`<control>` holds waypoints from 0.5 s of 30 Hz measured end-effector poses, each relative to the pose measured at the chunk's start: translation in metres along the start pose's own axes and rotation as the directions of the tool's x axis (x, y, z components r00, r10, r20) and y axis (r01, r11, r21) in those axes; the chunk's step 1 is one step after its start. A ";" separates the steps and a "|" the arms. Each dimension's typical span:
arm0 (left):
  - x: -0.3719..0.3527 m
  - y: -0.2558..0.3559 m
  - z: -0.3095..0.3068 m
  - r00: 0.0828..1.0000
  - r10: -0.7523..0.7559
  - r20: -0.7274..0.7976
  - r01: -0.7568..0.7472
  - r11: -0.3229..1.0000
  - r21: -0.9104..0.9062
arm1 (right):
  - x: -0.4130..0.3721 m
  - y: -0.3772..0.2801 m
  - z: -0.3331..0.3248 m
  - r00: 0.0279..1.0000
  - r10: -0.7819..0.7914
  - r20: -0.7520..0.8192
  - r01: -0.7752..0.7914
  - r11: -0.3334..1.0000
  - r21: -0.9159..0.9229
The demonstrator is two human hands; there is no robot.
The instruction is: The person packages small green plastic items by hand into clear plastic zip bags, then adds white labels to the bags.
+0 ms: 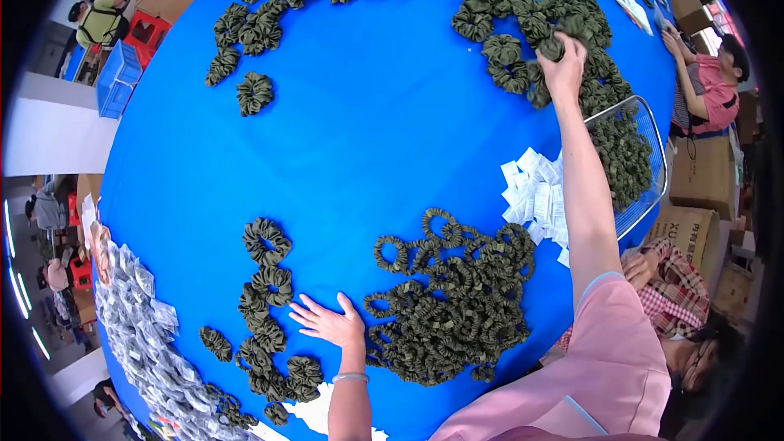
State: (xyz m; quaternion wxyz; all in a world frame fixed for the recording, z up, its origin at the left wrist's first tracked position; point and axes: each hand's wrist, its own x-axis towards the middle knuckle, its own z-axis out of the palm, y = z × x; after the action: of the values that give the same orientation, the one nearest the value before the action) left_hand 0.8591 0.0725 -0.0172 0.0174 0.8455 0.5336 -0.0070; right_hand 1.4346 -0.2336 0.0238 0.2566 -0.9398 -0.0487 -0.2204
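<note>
My left hand (333,323) rests low over the blue cloth (327,155) with its fingers spread and nothing in it. It lies between a column of dark green scrunchies (266,241) and a heap of small, tightly gathered green rings (457,310). At the upper right, my right hand (563,65) has its fingers curled round a green scrunchie (552,49). More scrunchies (505,57) lie beside and beyond that hand, in a large group along the far edge. A single scrunchie (255,94) sits at the upper left.
A wire basket (660,155) of small green rings stands at the right, beside white labels (535,192). Plastic-wrapped packets (139,335) cover the lower left. One person (714,90) is at the right edge, another in plaid (674,294) close by my right arm.
</note>
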 end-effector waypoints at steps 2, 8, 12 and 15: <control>0.001 -0.001 0.002 1.000 -0.005 0.000 0.005 1.000 0.000 | -0.005 -0.023 0.022 1.000 -0.003 -0.003 0.003 0.998 -0.066; 0.002 0.000 0.000 1.000 0.002 0.013 -0.002 1.000 -0.005 | -0.026 -0.079 0.055 0.946 0.159 0.283 -0.093 0.968 -0.233; 0.002 0.003 -0.003 1.000 -0.017 -0.019 0.017 1.000 -0.017 | -0.022 -0.076 0.064 0.924 0.103 0.369 -0.034 0.981 -0.190; 0.003 0.007 -0.008 1.000 -0.013 -0.005 0.013 0.999 -0.047 | -0.033 -0.080 0.067 0.935 -0.006 0.356 -0.014 0.998 0.056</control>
State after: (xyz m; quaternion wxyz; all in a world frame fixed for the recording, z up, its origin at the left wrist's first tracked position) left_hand 0.8663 0.0726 -0.0091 0.0357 0.8414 0.5391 0.0077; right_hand 1.4146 -0.1300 -0.0058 0.2708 -0.9565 -0.0987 -0.0448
